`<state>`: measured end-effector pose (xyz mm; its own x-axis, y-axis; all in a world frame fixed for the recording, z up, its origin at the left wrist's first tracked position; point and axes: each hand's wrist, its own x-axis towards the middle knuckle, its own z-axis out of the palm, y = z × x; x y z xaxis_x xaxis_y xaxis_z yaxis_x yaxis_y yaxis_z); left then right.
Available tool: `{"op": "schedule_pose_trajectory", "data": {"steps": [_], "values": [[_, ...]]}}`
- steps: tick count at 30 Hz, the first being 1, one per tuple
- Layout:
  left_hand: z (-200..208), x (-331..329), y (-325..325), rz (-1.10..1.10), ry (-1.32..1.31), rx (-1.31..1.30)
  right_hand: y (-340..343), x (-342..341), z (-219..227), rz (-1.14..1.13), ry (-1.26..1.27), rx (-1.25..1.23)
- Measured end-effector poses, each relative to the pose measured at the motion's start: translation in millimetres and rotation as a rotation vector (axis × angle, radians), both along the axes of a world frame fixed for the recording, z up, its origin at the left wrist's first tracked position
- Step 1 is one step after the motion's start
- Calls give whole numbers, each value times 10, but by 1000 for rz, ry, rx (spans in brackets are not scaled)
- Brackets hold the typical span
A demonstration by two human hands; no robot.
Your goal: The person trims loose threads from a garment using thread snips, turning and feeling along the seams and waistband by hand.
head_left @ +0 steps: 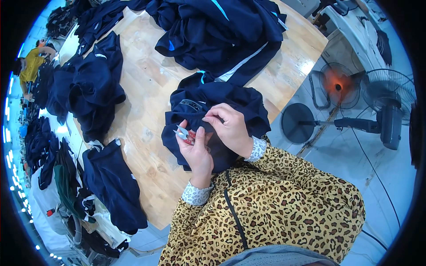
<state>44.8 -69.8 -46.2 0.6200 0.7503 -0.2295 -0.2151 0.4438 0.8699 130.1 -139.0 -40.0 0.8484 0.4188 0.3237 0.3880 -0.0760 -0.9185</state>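
Observation:
Thread snips (187, 136) with red handles and short pale blades lie in my left hand (198, 156), whose fingers are curled round them. Beneath both hands a dark navy garment (242, 99) is bunched up at the table's near edge. Its grey oval patch (191, 104) shows just beyond the snips. My right hand (231, 131) is closed in a pinch over the cloth, thumb and forefinger together. Whatever sits between those fingertips is too small to make out. The two hands are close but apart.
A big pile of navy garments (213, 31) with white and light-blue trim covers the far side of the wooden table (146, 88). More navy clothes (95, 84) lie along the left. Floor fans (386, 102) stand at right. A person in yellow (32, 66) is far left.

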Motion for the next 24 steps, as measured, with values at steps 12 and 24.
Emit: {"op": "schedule_pose_trajectory", "data": {"steps": [12, 24], "values": [[4, -4, -4, -33, -32, -141, -101, 187, -126, 371, 1078, 262], [-77, -43, 42, -45, -3, -155, -52, 2, -95, 125, 361, 96]]}}
